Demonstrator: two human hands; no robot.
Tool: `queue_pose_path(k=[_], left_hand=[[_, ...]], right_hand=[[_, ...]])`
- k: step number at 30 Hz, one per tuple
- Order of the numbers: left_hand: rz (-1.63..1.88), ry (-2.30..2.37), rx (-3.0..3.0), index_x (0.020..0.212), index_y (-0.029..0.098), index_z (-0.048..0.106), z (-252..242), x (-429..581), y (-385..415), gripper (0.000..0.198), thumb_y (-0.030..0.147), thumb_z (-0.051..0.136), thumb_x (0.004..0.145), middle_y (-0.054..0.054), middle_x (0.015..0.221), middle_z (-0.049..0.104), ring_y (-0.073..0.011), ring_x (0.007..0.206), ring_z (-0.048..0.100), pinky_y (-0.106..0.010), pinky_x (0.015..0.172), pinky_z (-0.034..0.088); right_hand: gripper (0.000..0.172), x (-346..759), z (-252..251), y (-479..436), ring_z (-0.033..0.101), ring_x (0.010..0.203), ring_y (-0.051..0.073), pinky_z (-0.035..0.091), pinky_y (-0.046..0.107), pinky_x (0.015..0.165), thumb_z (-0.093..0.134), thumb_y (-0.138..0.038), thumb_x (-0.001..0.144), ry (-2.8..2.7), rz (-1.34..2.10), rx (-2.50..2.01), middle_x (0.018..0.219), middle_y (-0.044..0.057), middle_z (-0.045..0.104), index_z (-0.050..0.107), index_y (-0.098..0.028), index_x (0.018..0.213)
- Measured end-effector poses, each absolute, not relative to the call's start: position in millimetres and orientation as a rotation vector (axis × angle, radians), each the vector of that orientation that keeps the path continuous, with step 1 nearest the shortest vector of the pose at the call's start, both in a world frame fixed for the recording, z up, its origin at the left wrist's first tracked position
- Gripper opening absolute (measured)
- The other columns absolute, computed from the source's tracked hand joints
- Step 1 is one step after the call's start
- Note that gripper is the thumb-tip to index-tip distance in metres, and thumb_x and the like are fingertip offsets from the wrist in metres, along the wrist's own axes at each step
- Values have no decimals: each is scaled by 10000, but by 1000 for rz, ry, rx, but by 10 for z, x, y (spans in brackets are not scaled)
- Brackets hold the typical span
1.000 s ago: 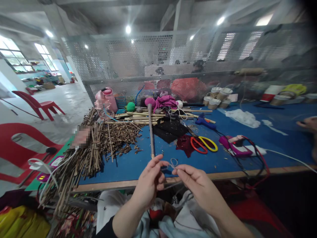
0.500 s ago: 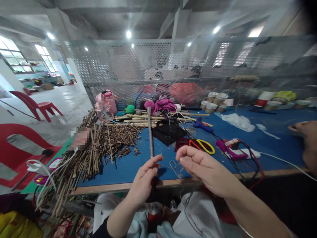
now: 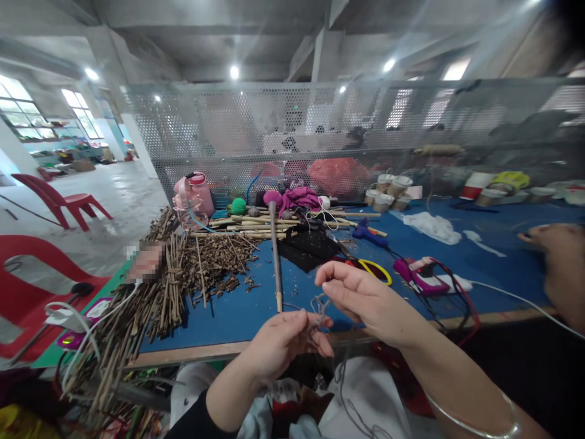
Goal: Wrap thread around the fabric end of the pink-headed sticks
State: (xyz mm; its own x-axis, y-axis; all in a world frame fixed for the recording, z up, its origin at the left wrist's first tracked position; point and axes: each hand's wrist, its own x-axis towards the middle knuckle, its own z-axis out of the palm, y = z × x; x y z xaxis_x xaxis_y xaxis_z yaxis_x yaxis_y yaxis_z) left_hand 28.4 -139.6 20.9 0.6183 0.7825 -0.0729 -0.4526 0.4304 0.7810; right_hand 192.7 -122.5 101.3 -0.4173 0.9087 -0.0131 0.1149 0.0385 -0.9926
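Observation:
Grey yarn (image 3: 322, 306) hangs in loose loops between my two hands, just past the table's near edge. The yarn lies across the fingers of my left hand (image 3: 286, 341), whose thumb presses against the index finger. My right hand (image 3: 365, 300) is up and to the right, thumb and fingertips pinched on the yarn. A long strand of it drops to my lap. Beyond my left hand lies a thin stick (image 3: 275, 256) covered in grey, with a pale bare near end. At its far end sits a magenta ball (image 3: 273, 197).
Bundled dry twigs (image 3: 173, 268) cover the table's left side. Yellow-handled scissors (image 3: 379, 271), a blue glue gun (image 3: 369, 234), black cloth (image 3: 306, 247) and a purple power strip (image 3: 418, 277) lie on the blue tabletop (image 3: 251, 317). Another person's hand (image 3: 564, 244) is at the right.
My left hand has moved right, closer to my right hand, and closed on the yarn. The yarn that trailed on the table is now gathered in loops between both hands.

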Motion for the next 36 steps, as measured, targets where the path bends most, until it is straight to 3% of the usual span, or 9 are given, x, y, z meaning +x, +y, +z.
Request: queue_pose_path(k=[12, 17, 20, 22, 24, 27, 29, 32, 36], left_hand=[[878, 552, 730, 648, 120, 600, 109, 265, -1395, 283, 387, 676, 703, -8, 508, 516, -97, 520, 478, -239, 611, 365], [1122, 643, 844, 600, 147, 539, 227, 90, -1347, 284, 379, 673, 697, 14, 508, 486, -86, 515, 429, -209, 563, 331], [988, 790, 1266, 620, 145, 574, 432, -7, -1311, 280, 381, 588, 770, -6, 551, 516, -91, 525, 423, -208, 540, 320], [827, 836, 1606, 655, 142, 622, 608, -18, -1302, 256, 349, 557, 791, -17, 576, 541, -99, 532, 429, -210, 532, 319], [779, 830, 1854, 674, 155, 654, 760, 2, -1297, 225, 301, 538, 800, -17, 586, 554, -107, 545, 434, -213, 546, 322], [935, 864, 1929, 666, 189, 674, 836, 28, -1269, 183, 269, 560, 784, -33, 619, 590, -135, 592, 469, -224, 596, 341], [1112, 918, 1778, 703, 200, 689, 758, 22, -1236, 124, 272, 603, 756, -54, 695, 631, -163, 668, 512, -232, 648, 366], [1412, 1049, 1355, 824, 196, 692, 521, 13, -1209, 152, 307, 625, 747, -62, 817, 646, -167, 756, 537, -226, 684, 387], [1293, 1096, 1134, 844, 137, 692, 240, 72, -1274, 330, 434, 567, 779, -29, 648, 574, -109, 571, 450, -213, 557, 344]], right_hand=[[264, 2114, 949, -1161, 204, 414, 45, 153, 184, 393, 587, -404, 785, -1556, 1335, -1100, 503, -92, 313, 508, -179, 899], [200, 2499, 793, -1259, 388, 454, 71, 300, 186, 442, 623, -333, 760, -1720, 1391, -1196, 547, -46, 487, 596, -190, 897], [392, 2567, 712, -1395, 588, 762, 196, 447, 261, 637, 722, -286, 643, -1923, 1472, -1229, 830, 51, 651, 642, -211, 1020], [587, 2449, 671, -1452, 529, 1051, 263, 444, 321, 807, 743, -288, 615, -1859, 1415, -1177, 1113, 100, 599, 569, -220, 1172], [650, 2236, 621, -1465, 481, 1126, 246, 423, 334, 864, 721, -324, 652, -1729, 1432, -1041, 1192, 110, 542, 483, -214, 1247], [397, 1911, 499, -1436, 558, 694, 124, 444, 233, 625, 644, -414, 738, -1511, 1638, -876, 758, 19, 592, 536, -185, 1044], [311, 1777, 400, -1410, 325, 421, 49, 299, 163, 432, 570, -476, 786, -1331, 1733, -880, 489, -76, 388, 528, -171, 822], [352, 1695, 289, -1377, 120, 398, 36, 134, 164, 379, 538, -513, 793, -1166, 1650, -935, 448, -106, 215, 530, -163, 755], [306, 1634, 289, -1360, 367, 477, 77, 306, 188, 453, 564, -460, 789, -1301, 1322, -1033, 532, -31, 443, 635, -162, 800]])
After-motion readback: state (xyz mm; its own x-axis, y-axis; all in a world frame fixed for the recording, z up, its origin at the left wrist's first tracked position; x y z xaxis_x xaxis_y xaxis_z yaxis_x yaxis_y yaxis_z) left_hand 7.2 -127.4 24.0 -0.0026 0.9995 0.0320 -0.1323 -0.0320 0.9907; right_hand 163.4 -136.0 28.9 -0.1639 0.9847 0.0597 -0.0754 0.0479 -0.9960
